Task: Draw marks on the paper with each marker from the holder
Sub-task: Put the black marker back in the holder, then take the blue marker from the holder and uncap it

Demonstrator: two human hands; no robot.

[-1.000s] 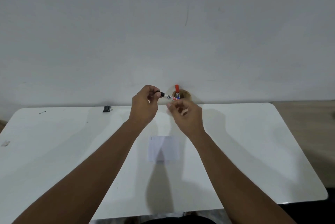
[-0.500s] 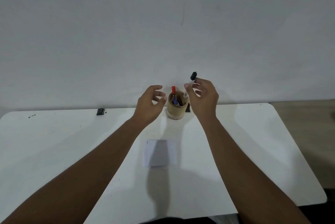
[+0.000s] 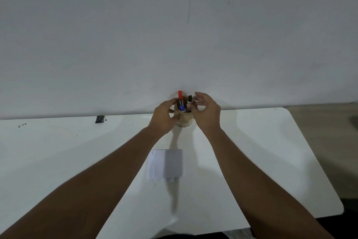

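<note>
A round wooden holder (image 3: 185, 121) stands at the table's far edge against the wall. Three markers stand in it: one with a red cap (image 3: 180, 94), one with a blue cap (image 3: 181, 108) and one with a black cap (image 3: 189, 98). My left hand (image 3: 163, 117) curls around the holder's left side, fingertips at its rim. My right hand (image 3: 206, 112) is at the holder's right side with its fingers spread, the tips just beside the black-capped marker. A small white paper (image 3: 165, 164) lies on the table nearer to me, between my forearms, with a tiny dark mark at its top left corner.
The white table (image 3: 271, 151) has rounded corners and ends at the right over a brown floor. A small black object (image 3: 100, 119) lies at the far left by the wall. A few dark specks (image 3: 22, 125) dot the left side.
My right hand came down and set the black-capped marker into the holder, then spread its fingers. My left hand moved right onto the holder's side.
</note>
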